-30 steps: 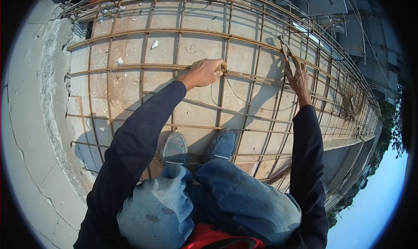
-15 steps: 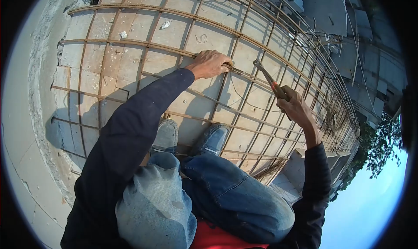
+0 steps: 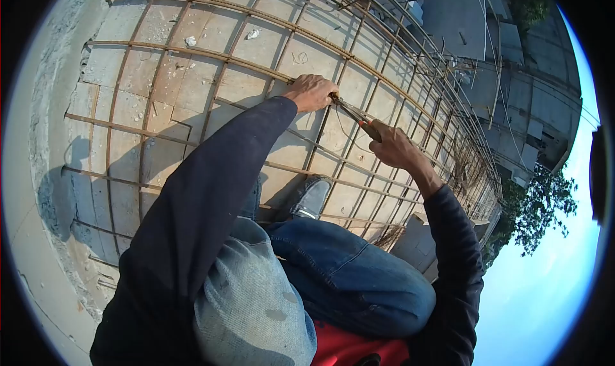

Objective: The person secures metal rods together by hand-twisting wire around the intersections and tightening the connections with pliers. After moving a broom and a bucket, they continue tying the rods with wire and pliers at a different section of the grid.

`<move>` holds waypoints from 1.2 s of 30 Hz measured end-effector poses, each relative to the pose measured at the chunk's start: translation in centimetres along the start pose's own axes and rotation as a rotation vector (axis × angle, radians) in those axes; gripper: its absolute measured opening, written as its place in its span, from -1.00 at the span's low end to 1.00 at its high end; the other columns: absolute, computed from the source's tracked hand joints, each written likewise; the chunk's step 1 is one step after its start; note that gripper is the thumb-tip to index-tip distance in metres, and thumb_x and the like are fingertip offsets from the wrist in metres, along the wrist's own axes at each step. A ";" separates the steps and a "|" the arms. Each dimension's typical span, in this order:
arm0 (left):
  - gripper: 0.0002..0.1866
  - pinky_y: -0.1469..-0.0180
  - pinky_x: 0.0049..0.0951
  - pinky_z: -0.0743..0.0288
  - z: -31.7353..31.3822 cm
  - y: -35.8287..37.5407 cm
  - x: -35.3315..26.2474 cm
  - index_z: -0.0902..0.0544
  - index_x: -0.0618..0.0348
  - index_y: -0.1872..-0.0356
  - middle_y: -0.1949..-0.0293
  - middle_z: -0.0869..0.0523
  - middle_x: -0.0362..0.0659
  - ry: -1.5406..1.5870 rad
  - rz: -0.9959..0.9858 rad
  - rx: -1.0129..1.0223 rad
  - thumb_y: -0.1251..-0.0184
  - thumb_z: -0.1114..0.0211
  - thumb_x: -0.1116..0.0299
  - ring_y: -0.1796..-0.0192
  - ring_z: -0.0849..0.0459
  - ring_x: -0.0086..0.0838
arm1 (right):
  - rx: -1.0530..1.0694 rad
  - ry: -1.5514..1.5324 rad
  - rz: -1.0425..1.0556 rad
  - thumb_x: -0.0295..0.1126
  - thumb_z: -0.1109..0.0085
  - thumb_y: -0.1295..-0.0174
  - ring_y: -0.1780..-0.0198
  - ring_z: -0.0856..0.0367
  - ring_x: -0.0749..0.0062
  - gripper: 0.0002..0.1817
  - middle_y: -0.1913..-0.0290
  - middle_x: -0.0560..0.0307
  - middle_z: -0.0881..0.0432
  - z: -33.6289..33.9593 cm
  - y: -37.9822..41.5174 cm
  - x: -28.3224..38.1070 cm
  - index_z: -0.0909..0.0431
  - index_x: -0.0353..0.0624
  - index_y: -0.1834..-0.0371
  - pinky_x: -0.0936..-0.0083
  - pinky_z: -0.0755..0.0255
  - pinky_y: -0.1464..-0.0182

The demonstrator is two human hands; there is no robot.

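Observation:
My left hand [image 3: 312, 92] is closed in a pinch at a crossing of the rusty rebar grid [image 3: 192, 51]. A thin tie wire [image 3: 341, 128] curves down from beside its fingertips. In my right hand [image 3: 394, 147] is a pair of pincers [image 3: 353, 113] with worn handles marked in red. The fingers wrap round the handles, and the jaws reach the crossing right beside my left fingertips. What exactly the jaws touch is too small to make out.
Pale boards [image 3: 262, 49] lie beneath the bars, with bits of rubble on them. My shoe [image 3: 312, 196] stands among the bars. A rough concrete edge [image 3: 54, 110] runs along the left. Denser rebar [image 3: 442, 68] is at the upper right, with a tree [image 3: 541, 206] beyond.
My right hand has moved left and slightly up, bringing the pincers' jaws from apart to the crossing. My left hand stays at the same crossing. The view has shifted a little.

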State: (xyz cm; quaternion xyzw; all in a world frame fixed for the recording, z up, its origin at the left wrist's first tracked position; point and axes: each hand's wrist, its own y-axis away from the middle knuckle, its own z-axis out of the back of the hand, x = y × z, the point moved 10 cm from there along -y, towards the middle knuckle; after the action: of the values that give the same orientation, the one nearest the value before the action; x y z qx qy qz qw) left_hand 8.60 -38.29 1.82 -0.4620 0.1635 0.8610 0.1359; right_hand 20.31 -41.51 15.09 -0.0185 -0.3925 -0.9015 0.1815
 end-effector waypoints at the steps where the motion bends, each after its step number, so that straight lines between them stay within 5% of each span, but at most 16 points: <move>1: -0.72 0.07 -0.12 -0.51 -0.3 -0.1 0.2 -0.73 -0.01 0.13 0.27 -0.75 0.02 -0.003 0.011 0.024 -0.14 -0.21 0.33 0.16 -0.70 -0.08 | 0.000 0.004 -0.010 -0.39 -0.06 -0.11 0.40 -0.59 -0.09 -0.72 0.43 -0.22 -0.58 0.4 -0.3 0.3 -0.42 -0.25 0.11 0.07 -0.38 0.27; 7: -0.72 0.05 -0.11 -0.52 -0.3 0.0 -0.1 -0.73 0.03 0.11 0.27 -0.76 0.02 0.014 0.009 0.034 -0.14 -0.23 0.33 0.16 -0.70 -0.06 | 0.175 0.177 -0.103 -0.43 -0.01 -0.12 0.27 -0.65 -0.13 -0.63 0.37 -0.35 -0.62 0.6 -1.3 3.3 -0.45 -0.35 0.00 0.09 -0.49 0.13; 11: -0.52 -0.11 -0.16 -0.48 -0.4 0.3 0.2 -0.58 0.06 -0.15 0.05 -0.68 0.03 0.096 -0.011 0.029 -0.11 -0.29 0.35 -0.04 -0.63 -0.10 | -0.075 0.256 -0.059 -0.45 -0.09 -0.17 0.17 -0.60 -0.26 -0.56 0.20 -0.43 -0.55 -1.0 0.4 0.5 -0.34 -0.34 -0.12 -0.01 -0.50 0.10; 13: -0.41 -0.19 -0.17 -0.44 -0.8 0.9 0.0 -0.49 0.06 -0.25 -0.06 -0.63 0.03 0.175 -0.015 -0.002 -0.11 -0.31 0.35 -0.15 -0.58 -0.12 | -0.300 0.171 0.189 -0.54 0.00 -0.24 0.38 -0.52 -0.38 -0.76 0.32 -0.44 -0.49 -2.0 1.1 0.0 -0.33 -0.32 0.03 -0.08 -0.47 0.26; 15: -0.25 -0.35 -0.19 -0.31 -0.3 3.6 -5.5 -0.32 0.05 -0.37 -0.24 -0.48 -0.05 -0.346 -0.423 -0.243 -0.07 -0.39 0.33 -0.33 -0.40 -0.19 | -0.146 -0.054 0.036 -0.57 0.01 -0.23 0.39 -0.49 -0.44 -0.75 0.30 -0.46 -0.48 -4.1 0.7 -2.0 -0.30 -0.35 0.04 -0.11 -0.45 0.29; 16: -0.24 -0.40 -0.17 -0.25 -1.3 4.7 -7.1 -0.33 0.05 -0.35 -0.27 -0.45 -0.09 -0.310 -0.479 -0.224 -0.06 -0.41 0.29 -0.35 -0.38 -0.21 | -0.138 0.009 0.066 -0.54 -0.03 -0.27 0.39 -0.59 -0.19 -0.76 0.33 -0.24 -0.54 -4.6 0.8 -2.2 -0.30 -0.34 0.03 0.04 -0.55 0.30; 17: -0.24 -0.44 -0.15 -0.20 -2.0 5.0 -8.8 -0.35 0.05 -0.34 -0.29 -0.43 -0.12 -0.273 -0.535 -0.207 -0.05 -0.44 0.25 -0.36 -0.35 -0.23 | -0.134 0.008 0.073 -0.54 -0.03 -0.27 0.39 -0.59 -0.19 -0.76 0.33 -0.24 -0.54 -3.6 0.6 -1.0 -0.30 -0.34 0.03 0.04 -0.55 0.30; 18: -0.26 -0.44 -0.15 -0.21 -4.3 4.9 -9.7 -0.37 0.08 -0.31 -0.25 -0.45 -0.12 -0.369 -0.672 -0.434 -0.06 -0.43 0.19 -0.34 -0.38 -0.24 | 0.089 -0.570 -0.138 -0.51 -0.06 -0.30 0.39 -0.62 0.00 -0.74 0.36 -0.08 -0.54 -4.1 0.8 -0.6 -0.31 -0.32 0.01 0.14 -0.60 0.28; 19: -0.26 -0.44 -0.15 -0.21 -4.2 4.9 -10.4 -0.37 0.08 -0.31 -0.25 -0.45 -0.12 -0.365 -0.667 -0.434 -0.06 -0.43 0.19 -0.34 -0.38 -0.24 | 0.317 -1.141 -0.358 -0.47 -0.10 -0.32 0.40 -0.65 0.18 -0.72 0.39 0.08 -0.55 -6.0 1.8 0.7 -0.31 -0.29 -0.02 0.24 -0.65 0.27; 20: -0.40 -0.36 -0.20 -0.30 -2.5 5.1 -11.0 -0.46 0.07 -0.19 -0.10 -0.54 -0.13 -0.209 -0.661 -0.466 -0.09 -0.39 0.16 -0.24 -0.47 -0.26 | 0.348 -1.385 -0.404 -0.37 -0.18 -0.33 0.40 -0.61 0.50 -0.68 0.43 0.30 -0.47 -6.3 1.7 1.3 -0.33 -0.25 -0.03 0.38 -0.69 0.20; 23: -0.61 -0.19 -0.27 -0.45 -1.4 4.6 -11.7 -0.60 0.08 0.07 0.18 -0.64 -0.15 -0.021 -0.694 -0.418 -0.10 -0.34 0.15 -0.02 -0.62 -0.28 | 0.386 -1.520 -0.426 -0.33 -0.23 -0.32 0.41 -0.59 0.51 -0.67 0.48 0.30 -0.43 -8.0 2.2 0.4 -0.36 -0.23 0.00 0.38 -0.69 0.20; 24: -0.70 -0.09 -0.28 -0.52 -1.8 4.5 -12.1 -0.63 0.09 0.22 0.31 -0.66 -0.16 0.001 -0.739 -0.336 -0.07 -0.33 0.15 0.11 -0.67 -0.27 | 0.385 -1.423 -0.371 -0.07 -0.27 -0.28 0.47 -0.56 0.56 -0.55 0.55 0.33 -0.37 -8.0 2.1 -0.1 -0.42 -0.22 0.05 0.44 -0.67 0.30; 29: -0.81 0.18 -0.26 -0.57 -1.6 2.4 -12.5 -0.55 0.10 0.46 0.53 -0.59 -0.16 0.087 -0.722 -0.284 -0.06 -0.29 0.21 0.34 -0.69 -0.25 | 0.374 -0.847 -0.410 0.33 -0.19 -0.12 0.55 -0.59 0.51 -0.23 0.60 0.26 -0.46 -3.9 1.7 -1.2 -0.48 -0.27 0.06 0.41 -0.55 0.51; 31: -0.84 0.20 -0.27 -0.57 -3.2 1.9 -12.4 -0.57 0.06 0.49 0.54 -0.59 -0.15 -0.003 -0.684 -0.319 -0.03 -0.30 0.24 0.34 -0.69 -0.24 | 0.277 -0.338 -0.323 0.22 -0.21 -0.15 0.52 -0.66 0.21 -0.23 0.55 0.04 -0.57 -1.8 1.7 -0.5 -0.46 -0.36 -0.05 0.26 -0.59 0.41; 32: -0.89 0.22 -0.25 -0.57 -4.4 1.3 -12.7 -0.58 0.05 0.53 0.56 -0.60 -0.15 -0.029 -0.675 -0.277 -0.01 -0.28 0.29 0.36 -0.69 -0.22 | 0.203 -0.078 -0.161 -0.04 -0.20 -0.19 0.42 -0.67 -0.09 -0.34 0.42 -0.19 -0.62 -1.2 2.1 0.0 -0.42 -0.43 -0.13 0.13 -0.59 0.25; 36: -0.92 0.24 -0.23 -0.59 -5.3 -1.3 -12.3 -0.62 0.07 0.55 0.54 -0.66 -0.10 0.052 -0.519 -0.074 -0.04 -0.21 0.36 0.35 -0.71 -0.19 | -0.179 0.294 -0.176 -0.42 -0.10 -0.10 0.18 -0.64 -0.15 -0.51 0.26 -0.30 -0.60 -0.3 3.7 -0.3 -0.42 -0.40 -0.13 0.05 -0.53 0.14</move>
State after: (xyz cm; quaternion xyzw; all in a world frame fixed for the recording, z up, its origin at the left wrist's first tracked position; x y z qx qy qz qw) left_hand 19.68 -40.29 9.24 -0.5152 0.0115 0.7905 0.3310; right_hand 21.86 -43.95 17.44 0.1320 -0.2803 -0.9381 0.1551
